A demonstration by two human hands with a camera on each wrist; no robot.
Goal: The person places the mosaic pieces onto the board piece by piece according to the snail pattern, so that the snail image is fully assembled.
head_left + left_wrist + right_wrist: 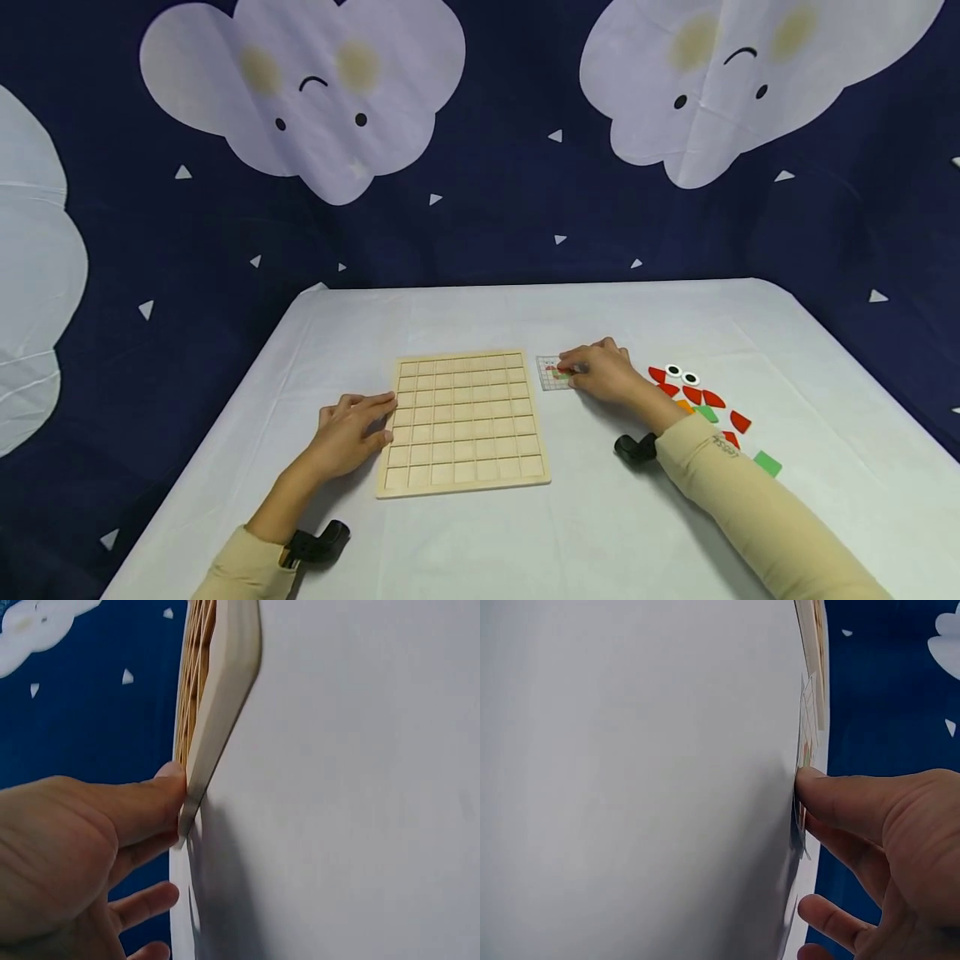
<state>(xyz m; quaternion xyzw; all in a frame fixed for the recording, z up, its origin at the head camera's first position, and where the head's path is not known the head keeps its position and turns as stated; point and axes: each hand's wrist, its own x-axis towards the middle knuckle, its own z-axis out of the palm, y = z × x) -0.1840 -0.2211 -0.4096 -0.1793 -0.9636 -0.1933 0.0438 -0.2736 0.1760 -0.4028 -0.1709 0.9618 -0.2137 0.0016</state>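
A square wooden grid board [463, 425] with a raised rim lies on the table. My left hand [351, 437] is at its left edge, thumb and fingertips touching the rim. In the left wrist view, the thumb [150, 801] presses against the side of the board [225, 697]. To the right of the board is a small printed card [550, 377] with a grid and a coloured picture. My right hand [606, 371] pinches the card's right side between thumb and fingers, covering part of it. The right wrist view shows the card [808, 727] nearly edge-on, with the thumb on it.
Several red pieces [714, 399], an orange piece [684, 406], green pieces [767, 463] and two round eye pieces [690, 378] lie right of my right hand, some partly behind the forearm. White cloth [465, 550] covers the table. A dark blue cloud-print curtain [510, 167] hangs behind.
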